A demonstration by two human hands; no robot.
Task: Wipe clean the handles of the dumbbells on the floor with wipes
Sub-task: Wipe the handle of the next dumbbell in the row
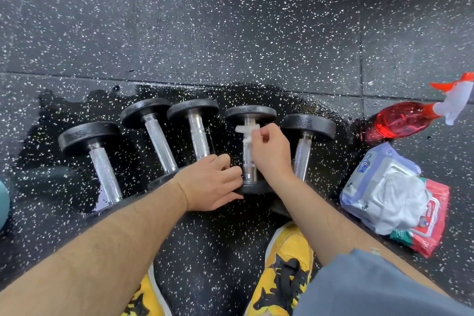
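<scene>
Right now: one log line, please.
right hand: pinches wipe on fourth-from-left dumbbell handle | left hand: grips its near head | phase: wiping

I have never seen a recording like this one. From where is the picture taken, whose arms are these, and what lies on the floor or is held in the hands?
There is no machine here. A person wears a camera on the head, so this single picture looks down at their own two arms. On the speckled floor five dumbbells lie in a row, on a wet dark patch. The right hand pinches a small white wipe against the metal handle of the fourth dumbbell from the left. The left hand rests at that dumbbell's near end; whether it grips anything is hidden. To the right lie a spray bottle with red liquid and an opened pack of wipes. The yellow shoes at the bottom are the person's own.
</scene>
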